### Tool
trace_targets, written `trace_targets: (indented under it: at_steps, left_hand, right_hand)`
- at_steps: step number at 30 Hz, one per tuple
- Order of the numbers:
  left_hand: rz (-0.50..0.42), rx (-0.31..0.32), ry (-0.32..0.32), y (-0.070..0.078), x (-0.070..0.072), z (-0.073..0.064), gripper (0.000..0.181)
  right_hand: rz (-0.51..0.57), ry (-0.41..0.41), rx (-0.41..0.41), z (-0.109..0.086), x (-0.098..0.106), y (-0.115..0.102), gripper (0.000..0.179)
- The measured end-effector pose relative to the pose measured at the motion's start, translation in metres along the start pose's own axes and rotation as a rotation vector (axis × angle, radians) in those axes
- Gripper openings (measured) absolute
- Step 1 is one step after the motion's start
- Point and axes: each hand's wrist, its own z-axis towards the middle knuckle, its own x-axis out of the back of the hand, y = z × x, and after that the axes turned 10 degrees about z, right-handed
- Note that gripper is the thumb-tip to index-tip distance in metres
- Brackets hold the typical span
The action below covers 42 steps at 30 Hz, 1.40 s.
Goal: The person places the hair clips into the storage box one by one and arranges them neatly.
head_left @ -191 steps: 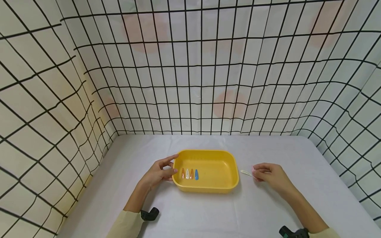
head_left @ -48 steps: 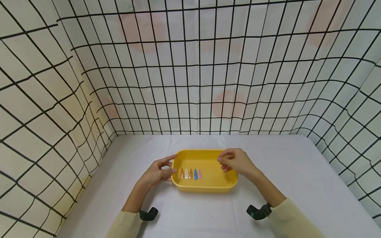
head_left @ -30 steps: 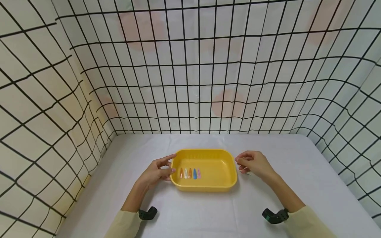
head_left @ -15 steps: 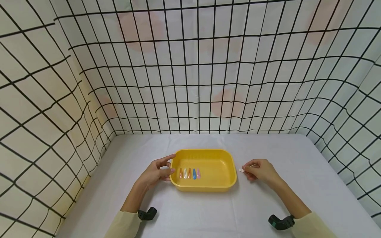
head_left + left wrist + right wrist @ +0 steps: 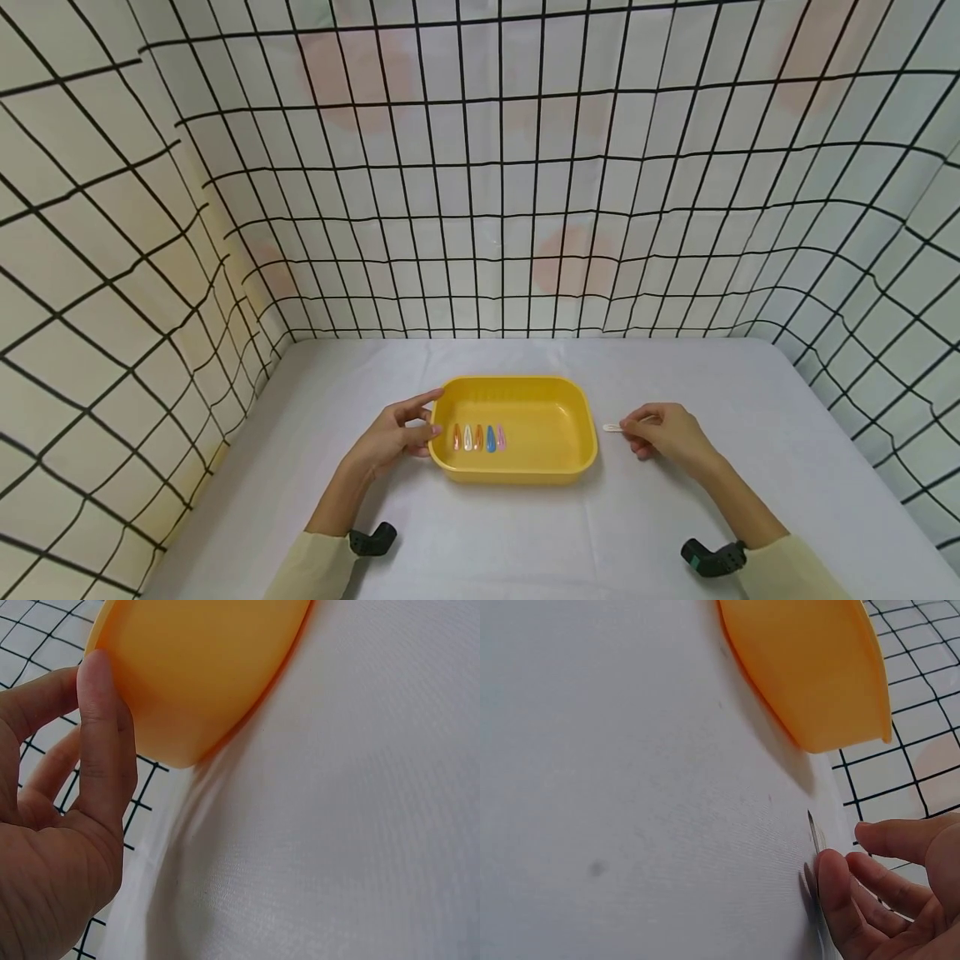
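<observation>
Several snap hair clips [image 5: 491, 438] lie in a row at the left of the yellow tray [image 5: 525, 477]; they are orange, white, blue and pink. My left hand [image 5: 392, 435] holds the tray's left end, thumb and a finger at the rim; the left wrist view shows the thumb against the tray wall [image 5: 195, 675]. Right of the tray, my right hand [image 5: 667, 433] pinches a white hair clip [image 5: 611, 427] by one end, low over the table. In the right wrist view that clip [image 5: 813, 831] sticks out past a fingertip, its shadow beside it; its gripped end is hidden.
A white cloth covers the table [image 5: 525, 533]. Black wire grid [image 5: 480, 192] with white sheeting behind it surrounds the back and sides. Dark wrist cameras [image 5: 373, 540] sit on both forearms.
A pink clip has joined the row in the tray. My right hand has left the tray, moved right and now holds a white clip, its end pointing left. The left hand stays at the tray.
</observation>
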Motion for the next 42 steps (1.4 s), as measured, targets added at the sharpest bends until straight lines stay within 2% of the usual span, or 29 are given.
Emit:
trace_targets:
  at_steps: [9, 17, 21, 25, 33, 42]
  left_hand:
    - [-0.019, 0.012, -0.006, 0.0, -0.003, 0.0, 0.069]
    - [-0.031, 0.026, 0.008, 0.0, -0.006, 0.001, 0.069]
    - [-0.034, 0.022, 0.009, 0.0, -0.006, 0.001, 0.069]
    - [-0.028, 0.011, 0.002, 0.0, -0.005, 0.001, 0.069]
    - [-0.031, 0.009, -0.002, -0.001, -0.003, -0.001, 0.069]
    - [-0.038, 0.016, 0.006, 0.001, -0.002, -0.002, 0.07]
  right_hand:
    - [0.004, 0.042, 0.07, 0.013, -0.002, 0.004, 0.029]
    - [-0.139, 0.108, 0.049, 0.019, -0.008, 0.01, 0.039]
    - [-0.178, 0.14, 0.072, 0.02, -0.01, 0.01, 0.043]
    - [-0.193, 0.159, 0.074, 0.02, -0.011, 0.01, 0.04]
    - [-0.183, 0.152, 0.065, 0.012, -0.01, 0.004, 0.027]
    - [-0.084, 0.099, 0.052, 0.011, -0.007, 0.003, 0.032]
